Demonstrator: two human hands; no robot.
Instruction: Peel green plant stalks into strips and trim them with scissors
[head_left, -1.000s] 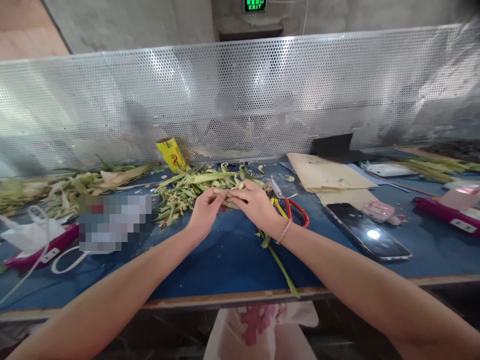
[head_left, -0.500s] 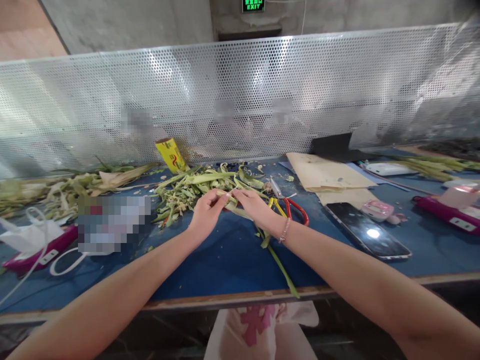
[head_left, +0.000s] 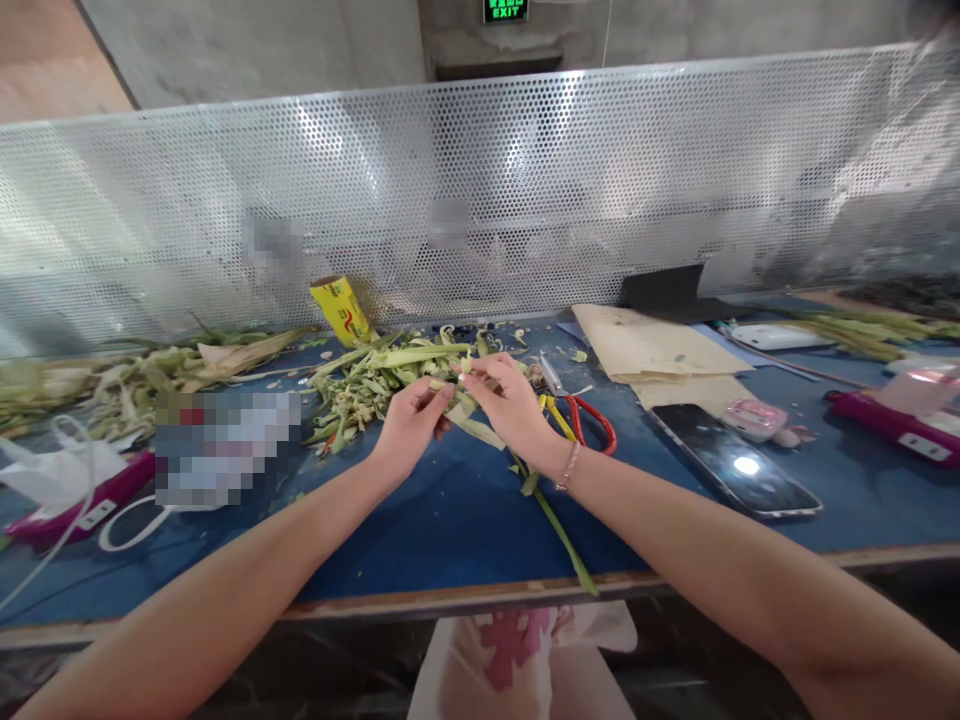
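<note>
Above the blue tabletop, my left hand pinches a pale green plant piece between thumb and finger. A pale green leaf strip hangs from between the hands toward the lower right. My right hand is closed at the fingertips on a small pale bit of the same plant. Just behind both hands lies a heap of green leaves and stems. Scissors with red and yellow handles lie beside my right hand, partly hidden by it. A long green stem runs under my right wrist to the table edge.
A yellow tube leans behind the heap, near a perforated metal screen. On the right are brown paper sheets, a phone and a pink case. Purple power strips and cables lie at both sides. Dry husks are left.
My hands have drawn slightly apart. The right hand has risen a little with a small plant bit, and the left has shifted slightly down and left.
</note>
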